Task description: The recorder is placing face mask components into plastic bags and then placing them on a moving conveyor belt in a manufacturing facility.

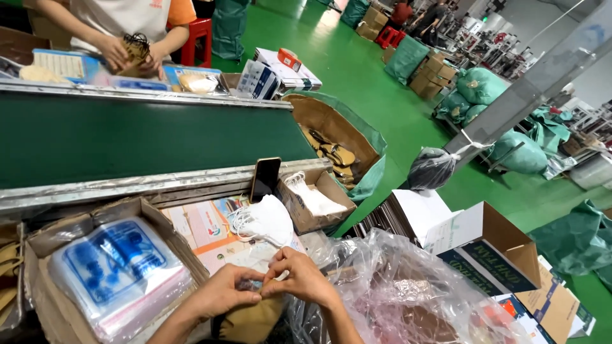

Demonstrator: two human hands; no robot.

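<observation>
My left hand (224, 292) and my right hand (301, 279) meet at the bottom centre, fingertips pinched together on a small clear plastic bag (254, 286). A tan mask-like piece (252, 322) lies under my hands. Just beyond them a pile of white face masks (264, 220) rests on printed sheets (210, 232). A small cardboard box (315, 200) to the right holds more white masks.
A green conveyor belt (140, 137) runs across. A box of blue-printed plastic bags (111, 267) sits left, crumpled clear plastic (408, 293) right. A phone (265, 178) leans upright. Another person's hands (131, 54) work opposite. Open cartons (491, 248) stand right.
</observation>
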